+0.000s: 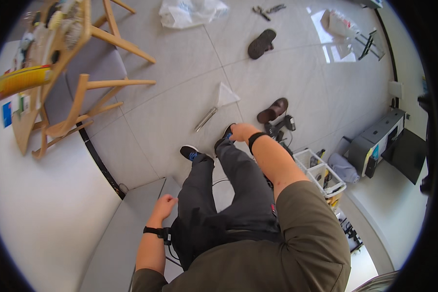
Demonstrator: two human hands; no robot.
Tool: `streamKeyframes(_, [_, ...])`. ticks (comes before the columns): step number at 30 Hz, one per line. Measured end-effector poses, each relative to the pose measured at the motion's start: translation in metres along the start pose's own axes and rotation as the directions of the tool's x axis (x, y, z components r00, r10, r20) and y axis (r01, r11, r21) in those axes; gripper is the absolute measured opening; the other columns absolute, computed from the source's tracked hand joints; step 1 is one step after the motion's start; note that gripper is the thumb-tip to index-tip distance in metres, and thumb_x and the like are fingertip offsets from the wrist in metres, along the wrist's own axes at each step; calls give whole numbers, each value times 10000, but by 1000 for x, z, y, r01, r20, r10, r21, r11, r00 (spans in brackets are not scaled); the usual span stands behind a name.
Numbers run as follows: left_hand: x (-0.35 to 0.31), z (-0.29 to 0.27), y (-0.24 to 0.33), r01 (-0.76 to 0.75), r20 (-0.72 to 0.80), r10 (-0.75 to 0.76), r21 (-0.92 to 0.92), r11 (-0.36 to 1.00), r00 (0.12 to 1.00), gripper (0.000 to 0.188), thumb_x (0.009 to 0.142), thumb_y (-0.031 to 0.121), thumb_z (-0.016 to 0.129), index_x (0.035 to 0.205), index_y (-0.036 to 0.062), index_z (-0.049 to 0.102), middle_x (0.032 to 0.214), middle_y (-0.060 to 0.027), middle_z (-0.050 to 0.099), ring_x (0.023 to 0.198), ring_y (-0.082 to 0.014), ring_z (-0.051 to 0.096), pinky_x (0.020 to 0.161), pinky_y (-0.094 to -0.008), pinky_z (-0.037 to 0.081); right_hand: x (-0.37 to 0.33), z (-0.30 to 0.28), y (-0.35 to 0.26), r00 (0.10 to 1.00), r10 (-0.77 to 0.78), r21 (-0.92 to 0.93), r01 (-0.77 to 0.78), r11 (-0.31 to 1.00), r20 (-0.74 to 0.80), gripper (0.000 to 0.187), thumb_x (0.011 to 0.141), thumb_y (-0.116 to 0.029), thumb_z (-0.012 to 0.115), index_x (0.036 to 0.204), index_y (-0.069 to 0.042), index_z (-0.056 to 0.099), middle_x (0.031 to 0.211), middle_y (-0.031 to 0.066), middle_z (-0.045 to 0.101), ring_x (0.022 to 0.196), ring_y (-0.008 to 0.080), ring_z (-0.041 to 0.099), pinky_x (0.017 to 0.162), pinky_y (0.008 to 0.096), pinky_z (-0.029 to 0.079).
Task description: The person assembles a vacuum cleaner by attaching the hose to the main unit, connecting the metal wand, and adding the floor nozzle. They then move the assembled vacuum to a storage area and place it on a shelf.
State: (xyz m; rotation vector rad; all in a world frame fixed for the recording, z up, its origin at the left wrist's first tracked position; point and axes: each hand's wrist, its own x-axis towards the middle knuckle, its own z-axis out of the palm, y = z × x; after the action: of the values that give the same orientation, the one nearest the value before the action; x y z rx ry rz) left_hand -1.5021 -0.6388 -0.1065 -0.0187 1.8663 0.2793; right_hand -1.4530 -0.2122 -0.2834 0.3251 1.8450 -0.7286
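My right hand (241, 132) reaches forward over my right knee, just above my right shoe (228, 130). Its fingers are mostly hidden, so I cannot tell whether they hold anything. My left hand (165, 206) hangs beside my left thigh with curled fingers and nothing visible in them. Each wrist wears a black band. On the floor ahead lies a white triangular piece (226, 95) with a silver handle (206, 119). A brown shoe (272, 111) rests beyond my right hand, next to a black drill-like tool (281, 126).
A wooden chair (90, 73) and a cluttered table (24, 124) stand at far left. Further off lie a dark shoe (262, 44), a white plastic bag (192, 13) and black straps (268, 10). To the right are a white basket (343, 186) and a grey box (372, 134).
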Motion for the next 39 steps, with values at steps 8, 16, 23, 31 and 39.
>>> streamKeyframes(8, [87, -5, -43, 298, 423, -256, -34, 954, 869, 230, 832, 229, 593, 737, 19, 600, 605, -64, 597, 579, -152, 566, 540, -290, 433, 187, 43, -9, 999, 11, 253, -1, 967, -38, 587, 804, -299, 607, 1336, -118, 439, 1197, 188, 580, 1106, 346, 550, 915, 436, 459])
streamKeyframes(16, [112, -35, -54, 467, 396, -367, -192, 863, 842, 199, 826, 156, 563, 689, 12, 582, 573, -71, 599, 486, -136, 554, 468, -246, 418, 314, 115, -9, 962, 251, 695, -104, 711, -112, 661, 818, -426, 623, 1379, -176, 380, 1239, 233, 520, 1156, 387, 498, 973, 434, 415])
streamKeyframes(23, [128, -46, -36, 438, 443, -330, -168, 883, 834, 189, 827, 142, 553, 703, 3, 580, 575, -84, 599, 465, -144, 539, 452, -244, 408, 277, 92, -1, 886, 381, 777, -38, 628, -265, 495, 778, -381, 665, 1163, -109, 514, 1013, 178, 598, 956, 324, 574, 853, 401, 462])
streamKeyframes(31, [88, -57, 22, 22, 155, -54, 198, 980, 986, 156, 832, 172, 557, 836, 20, 593, 746, -85, 649, 676, -141, 599, 617, -273, 465, 23, -10, 32, 849, 448, 848, 437, -302, -278, 685, 779, -28, 608, 1362, -130, 263, 953, 146, 565, 759, 204, 593, 647, 354, 493])
streamKeyframes(39, [0, -119, 206, -298, 4, 309, 279, 913, 951, 184, 804, 175, 586, 882, 11, 615, 745, -86, 649, 684, -175, 601, 657, -315, 485, -312, -47, 56, 857, 131, 731, 496, -468, -498, 505, 795, -70, 612, 1250, -39, 395, 878, 109, 568, 744, 181, 589, 671, 310, 492])
